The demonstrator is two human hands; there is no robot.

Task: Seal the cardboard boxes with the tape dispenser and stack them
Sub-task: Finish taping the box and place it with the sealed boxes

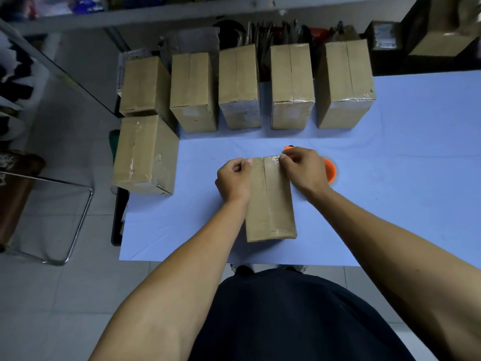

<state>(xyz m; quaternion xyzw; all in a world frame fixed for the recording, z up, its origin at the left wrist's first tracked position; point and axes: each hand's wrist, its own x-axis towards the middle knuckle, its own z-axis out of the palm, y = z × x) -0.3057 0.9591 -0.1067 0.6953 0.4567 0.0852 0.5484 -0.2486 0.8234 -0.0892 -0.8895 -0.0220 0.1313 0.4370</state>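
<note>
A cardboard box (270,204) lies lengthwise on the light blue table (390,178) in front of me, with clear tape running down its top seam. My left hand (234,178) grips the box's far left corner with curled fingers. At the box's far right edge, my right hand (304,169) is curled round an orange tape dispenser (330,170). The dispenser is mostly hidden under the hand; only orange parts show beyond and to the right of it.
Several taped boxes (239,87) stand in a row along the table's far edge. Another taped box (145,152) sits at the table's left edge. A metal-framed stool (78,217) stands on the floor at left. Shelves with clutter lie beyond.
</note>
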